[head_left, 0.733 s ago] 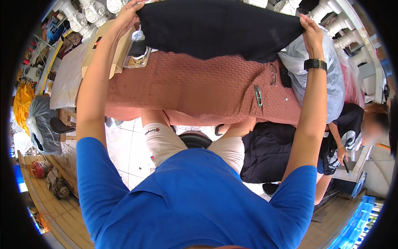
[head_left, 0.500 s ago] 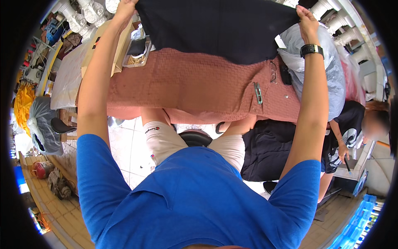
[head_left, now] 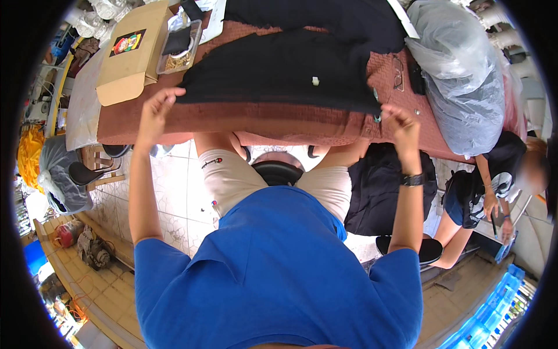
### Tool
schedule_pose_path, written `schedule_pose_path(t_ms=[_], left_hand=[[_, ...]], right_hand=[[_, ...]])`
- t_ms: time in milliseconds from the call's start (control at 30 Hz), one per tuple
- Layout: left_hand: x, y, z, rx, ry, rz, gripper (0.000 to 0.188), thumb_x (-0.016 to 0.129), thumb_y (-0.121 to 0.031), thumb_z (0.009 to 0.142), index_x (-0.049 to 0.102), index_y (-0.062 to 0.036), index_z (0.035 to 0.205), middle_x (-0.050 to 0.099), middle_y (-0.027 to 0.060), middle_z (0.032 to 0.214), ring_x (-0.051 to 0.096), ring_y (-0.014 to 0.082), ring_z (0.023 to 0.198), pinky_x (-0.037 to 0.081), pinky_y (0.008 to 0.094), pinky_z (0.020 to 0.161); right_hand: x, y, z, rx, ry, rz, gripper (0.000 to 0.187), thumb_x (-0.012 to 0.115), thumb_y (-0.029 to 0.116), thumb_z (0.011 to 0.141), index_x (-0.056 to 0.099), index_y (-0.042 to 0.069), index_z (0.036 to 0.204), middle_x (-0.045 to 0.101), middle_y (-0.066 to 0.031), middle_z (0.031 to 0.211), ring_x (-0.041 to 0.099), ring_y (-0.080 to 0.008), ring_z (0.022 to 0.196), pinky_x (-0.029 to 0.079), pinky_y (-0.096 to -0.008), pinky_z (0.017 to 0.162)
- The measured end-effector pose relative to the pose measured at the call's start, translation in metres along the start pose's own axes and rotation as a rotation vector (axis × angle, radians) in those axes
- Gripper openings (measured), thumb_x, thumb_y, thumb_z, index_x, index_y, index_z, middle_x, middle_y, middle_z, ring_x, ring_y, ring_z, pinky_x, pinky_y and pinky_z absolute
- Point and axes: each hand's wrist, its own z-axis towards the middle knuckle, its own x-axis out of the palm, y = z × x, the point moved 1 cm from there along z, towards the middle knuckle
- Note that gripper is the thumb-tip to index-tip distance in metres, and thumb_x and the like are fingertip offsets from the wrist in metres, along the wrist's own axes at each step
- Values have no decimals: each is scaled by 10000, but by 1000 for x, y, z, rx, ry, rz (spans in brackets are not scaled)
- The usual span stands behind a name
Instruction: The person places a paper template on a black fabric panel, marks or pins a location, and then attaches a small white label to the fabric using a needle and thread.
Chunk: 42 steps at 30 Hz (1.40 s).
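Observation:
A black cloth garment (head_left: 261,67) is stretched across the table's near side, with its near edge pulled straight between my hands. My left hand (head_left: 156,116) pinches the left near corner. At the right near corner, my right hand (head_left: 402,129) is closed on the edge, its fingertips next to the green thread snips (head_left: 377,118). The cloth covers most of the snips. On the fabric, right of its middle, shows a small pale tag-like piece (head_left: 315,81). More black fabric (head_left: 325,14) lies behind; I cannot tell whether it is the same piece.
An open cardboard box (head_left: 125,61) and a plastic tub (head_left: 180,49) of small things stand at the table's left. Glasses (head_left: 399,72) and a large filled plastic bag (head_left: 465,87) are on the right. Beyond that side a co-worker (head_left: 485,186) sits. Black fabric (head_left: 389,186) is heaped beside my leg.
Both hands have come down and toward me, drawing the raised black cloth low over the table. Its near edge now reaches over the thread snips.

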Motion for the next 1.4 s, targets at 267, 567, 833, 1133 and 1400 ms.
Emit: schedule_pose_path(t_ms=[267, 567, 833, 1133, 1400], left_hand=[[28, 21, -48, -37, -2, 380, 182, 620, -66, 972, 715, -60, 1127, 623, 65, 1034, 547, 201, 966, 442, 297, 868], [195, -67, 64, 452, 72, 209, 209, 705, -68, 887, 689, -50, 1095, 633, 89, 1042, 644, 242, 963, 531, 327, 858], [271, -39, 91, 430, 102, 370, 465, 799, -278, 830, 669, -92, 1236, 569, 83, 1138, 527, 279, 1096, 441, 402, 975], [270, -35, 87, 494, 86, 444, 529, 769, -394, 851, 654, -147, 1305, 531, 46, 1172, 484, 241, 1089, 404, 378, 940], [268, -36, 84, 548, 46, 509, 536, 730, -433, 879, 633, -132, 1312, 547, 46, 1185, 498, 239, 1068, 401, 369, 920]], right_hand=[[38, -40, -67, -138, -78, -439, 154, 714, -23, 859, 756, 27, 999, 683, -48, 868, 591, -124, 740, 454, -252, 676], [143, 17, 33, -543, -26, -257, 77, 677, -10, 862, 727, -10, 920, 636, -170, 880, 652, -347, 818, 523, -412, 734], [174, -8, 63, -457, 9, -301, 67, 709, -14, 806, 729, -4, 870, 627, -169, 865, 650, -361, 833, 520, -457, 775], [165, -12, 68, -710, 119, -413, 21, 623, -19, 894, 617, -16, 914, 606, -142, 874, 621, -341, 813, 509, -403, 738], [155, 1, 67, -397, 265, -196, 105, 707, -23, 849, 636, -34, 925, 676, -161, 877, 678, -300, 771, 530, -375, 687]])
